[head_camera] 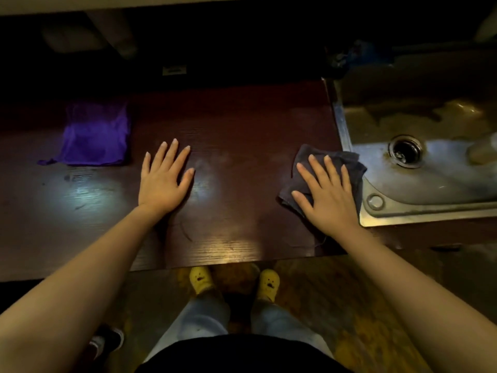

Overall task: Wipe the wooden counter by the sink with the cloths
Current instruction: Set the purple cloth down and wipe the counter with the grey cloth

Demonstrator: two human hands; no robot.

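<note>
The dark wooden counter [236,125] runs from the left edge to the sink. A dark grey cloth [309,157] lies crumpled at the counter's right end, its edge reaching the sink rim. My right hand [325,192] presses flat on that cloth, fingers spread. My left hand [164,179] rests flat on the bare wood near the middle, fingers apart, holding nothing. A purple cloth [95,133] lies spread out farther left and back, apart from both hands.
A steel sink [352,154] with a round drain [405,150] adjoins the counter on the right. The back of the counter is dark, with a small pale object [174,70] there. Below the front edge are my yellow slippers [200,279] and a dark shoe [107,340] at the lower left.
</note>
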